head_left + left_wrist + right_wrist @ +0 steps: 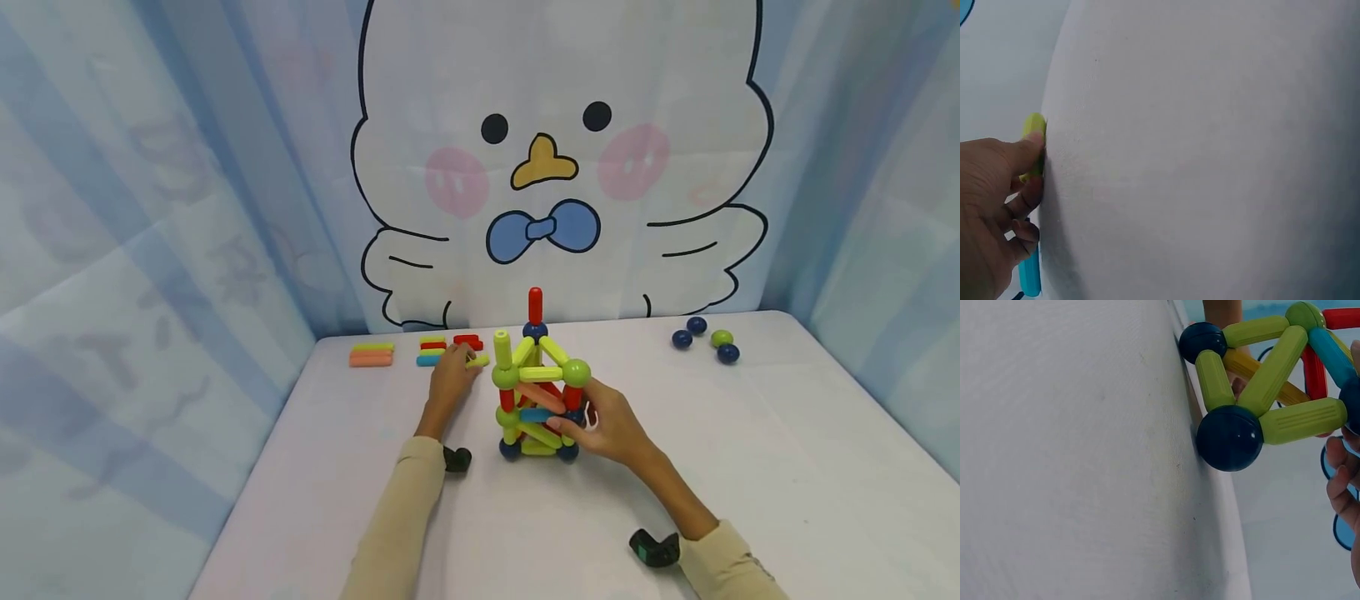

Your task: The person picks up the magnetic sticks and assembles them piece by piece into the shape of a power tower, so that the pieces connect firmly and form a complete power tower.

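Observation:
A tower of coloured rods and balls stands on the table, with a red rod upright on its top ball. My right hand grips its right side, thumb in front near a blue rod and fingers around the back. In the right wrist view, dark blue balls form the tower's base corners; only fingertips of that hand show at the edge. Left of the tower, my left hand pinches a yellow-green rod between thumb and fingers. A blue rod lies under that hand.
Loose rods lie at the back left: orange rods, a yellow-green rod and red rods. At the back right sit dark blue balls and a green ball. A curtain hangs behind the white table.

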The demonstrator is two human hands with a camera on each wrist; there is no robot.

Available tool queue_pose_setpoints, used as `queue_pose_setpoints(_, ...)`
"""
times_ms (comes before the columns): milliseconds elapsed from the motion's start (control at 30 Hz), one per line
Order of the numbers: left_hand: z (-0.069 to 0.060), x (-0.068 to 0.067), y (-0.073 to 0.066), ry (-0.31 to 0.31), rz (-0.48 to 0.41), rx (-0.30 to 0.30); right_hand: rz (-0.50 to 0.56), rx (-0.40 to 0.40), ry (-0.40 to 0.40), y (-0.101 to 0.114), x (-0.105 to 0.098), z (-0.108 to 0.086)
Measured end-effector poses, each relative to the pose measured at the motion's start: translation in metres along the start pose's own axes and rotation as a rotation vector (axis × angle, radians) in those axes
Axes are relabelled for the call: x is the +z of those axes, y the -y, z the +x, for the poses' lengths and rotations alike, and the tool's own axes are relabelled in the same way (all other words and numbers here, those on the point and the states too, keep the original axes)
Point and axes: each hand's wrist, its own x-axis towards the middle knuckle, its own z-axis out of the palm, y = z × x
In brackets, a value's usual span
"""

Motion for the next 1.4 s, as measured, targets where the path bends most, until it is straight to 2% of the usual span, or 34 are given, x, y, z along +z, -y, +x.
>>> queue_pose_setpoints(100,-0.003,-0.004,-0.004,0.023,0.014,-0.011,0.000,-0.006,0.003,-0.001,-0.001,0.000)
queue_pose_setpoints(200,-0.006,-0.010,-0.007,0.069,-0.028,-0.005,0.003,-0.004,-0.002,-0.002,-0.001,-0.001)
queue_pose_setpoints(300,-0.011,-0.017,-0.008,0.097,-0.164,-0.011,0.003,-0.006,-0.011,-0.003,-0.002,-0.001)
queue_pose_setpoints(367,-0.015,-0.025,-0.008,0.095,-0.312,-0.028,0.000,-0.006,-0.011,-0.004,-0.003,-0.001)
queue_pose_setpoints(433,-0.020,-0.035,-0.010,0.073,-0.476,-0.044,0.001,-0.009,-0.015,-0.004,-0.004,-0.001)
queue_pose_setpoints(567,-0.037,-0.065,-0.025,-0.021,-0.761,-0.011,0.002,-0.015,-0.027,-0.003,-0.006,-0.002)
queue_pose_setpoints(700,-0.063,-0.099,-0.050,-0.142,-0.952,0.106,0.018,-0.035,-0.041,-0.002,-0.007,-0.002)
queue_pose_setpoints(767,-0.077,-0.114,-0.064,-0.185,-0.995,0.186,0.029,-0.055,-0.050,-0.002,-0.007,-0.002)
queue_pose_setpoints(900,-0.105,-0.134,-0.092,-0.225,-0.981,0.363,0.054,-0.102,-0.068,-0.001,-0.006,-0.001)
queue_pose_setpoints(1033,-0.129,-0.136,-0.117,-0.209,-0.901,0.478,0.082,-0.156,-0.090,0.001,-0.004,-0.002)
queue_pose_setpoints(1200,-0.147,-0.118,-0.140,-0.110,-0.755,0.530,0.107,-0.281,-0.159,0.007,0.003,-0.001)
queue_pose_setpoints(1300,-0.151,-0.106,-0.145,-0.080,-0.685,0.533,0.085,-0.365,-0.199,0.012,0.008,0.002)
queue_pose_setpoints(1400,-0.153,-0.099,-0.145,-0.065,-0.635,0.522,0.046,-0.409,-0.217,0.017,0.012,0.004)
